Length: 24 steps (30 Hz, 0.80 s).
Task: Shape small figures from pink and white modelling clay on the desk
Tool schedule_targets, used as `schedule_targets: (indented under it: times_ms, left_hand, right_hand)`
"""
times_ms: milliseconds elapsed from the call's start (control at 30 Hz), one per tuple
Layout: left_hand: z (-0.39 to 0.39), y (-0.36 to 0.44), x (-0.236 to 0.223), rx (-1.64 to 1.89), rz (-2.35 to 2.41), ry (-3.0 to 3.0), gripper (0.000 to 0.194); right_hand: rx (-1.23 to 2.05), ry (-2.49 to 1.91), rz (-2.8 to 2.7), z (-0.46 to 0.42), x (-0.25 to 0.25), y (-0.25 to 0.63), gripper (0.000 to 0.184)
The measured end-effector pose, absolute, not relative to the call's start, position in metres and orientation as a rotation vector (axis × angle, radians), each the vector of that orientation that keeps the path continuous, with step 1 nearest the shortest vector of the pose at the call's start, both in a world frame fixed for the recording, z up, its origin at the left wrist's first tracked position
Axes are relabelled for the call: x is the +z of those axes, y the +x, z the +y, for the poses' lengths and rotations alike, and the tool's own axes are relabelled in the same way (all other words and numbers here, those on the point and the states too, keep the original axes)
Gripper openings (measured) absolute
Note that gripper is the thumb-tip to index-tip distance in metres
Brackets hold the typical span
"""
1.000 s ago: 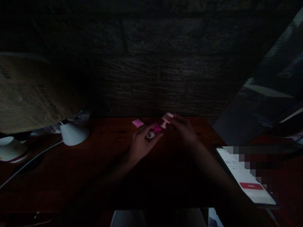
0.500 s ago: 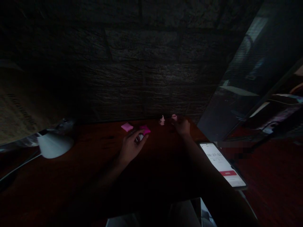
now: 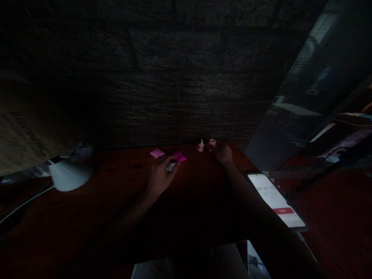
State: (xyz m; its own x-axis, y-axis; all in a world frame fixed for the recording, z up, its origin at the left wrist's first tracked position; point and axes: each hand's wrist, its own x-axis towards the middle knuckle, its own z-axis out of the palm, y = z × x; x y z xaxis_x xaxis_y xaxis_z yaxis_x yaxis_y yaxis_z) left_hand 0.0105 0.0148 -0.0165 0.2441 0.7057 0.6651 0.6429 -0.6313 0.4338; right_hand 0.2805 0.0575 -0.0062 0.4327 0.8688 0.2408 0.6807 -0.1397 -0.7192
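Observation:
My left hand (image 3: 161, 173) is over the table with its fingers curled. A small whitish thing (image 3: 171, 166) shows between its thumb and fingers; its kind is too dark to make out. At the fingertips is a bright magenta folded piece (image 3: 180, 156), and I cannot tell whether it is gripped or only touched. Just behind the hand lies a flat light pink square piece (image 3: 157, 153). My right hand (image 3: 223, 153) has its fingertips closed on a small pale pink hollow-topped piece (image 3: 212, 143). Left of that stands a pale pink pointed piece (image 3: 200, 145).
A phone (image 3: 274, 199) with a lit timer lies at the table's right edge. On the left are a white cone-shaped object (image 3: 69, 176) with a cable and a brown printed bag (image 3: 26, 128). A dark block wall (image 3: 174, 77) rises behind the wooden table (image 3: 122, 166).
My right hand has shifted slightly left with the pale pink hollow-topped piece, closer to the pointed one. My left hand stays by the magenta piece. The view has shifted a little.

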Motion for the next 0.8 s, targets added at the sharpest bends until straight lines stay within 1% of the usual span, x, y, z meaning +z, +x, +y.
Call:
schedule_targets:
  times_ms: [267, 433, 500, 567, 667, 800]
  left_hand:
    - [0.025, 0.006, -0.028, 1.213, 1.345, 2.481, 0.035]
    - [0.029, 0.003, -0.032, 1.109, 1.305, 2.481, 0.036]
    - [0.028, 0.002, -0.031, 1.067, 1.3, 2.472, 0.038]
    - [0.028, 0.001, -0.029, 1.008, 1.325, 2.461, 0.036]
    - [0.026, 0.002, -0.026, 0.92, 1.397, 2.447, 0.027]
    - [0.024, 0.005, -0.021, 0.976, 1.419, 2.374, 0.023]
  right_hand:
    - [0.282, -1.813, -1.364, 0.055, -0.005, 0.279, 0.029]
    - [0.295, -1.801, -1.355, 0.057, -0.009, 0.282, 0.032]
    - [0.244, -1.762, -1.326, 0.057, -0.009, 0.282, 0.031]
    - [0.112, -1.698, -1.257, 0.055, -0.005, 0.278, 0.029]
    - [-0.078, -1.514, -1.214, 0.046, 0.001, 0.26, 0.026]
    - [0.085, -1.238, -1.59, 0.027, 0.0, 0.214, 0.021]
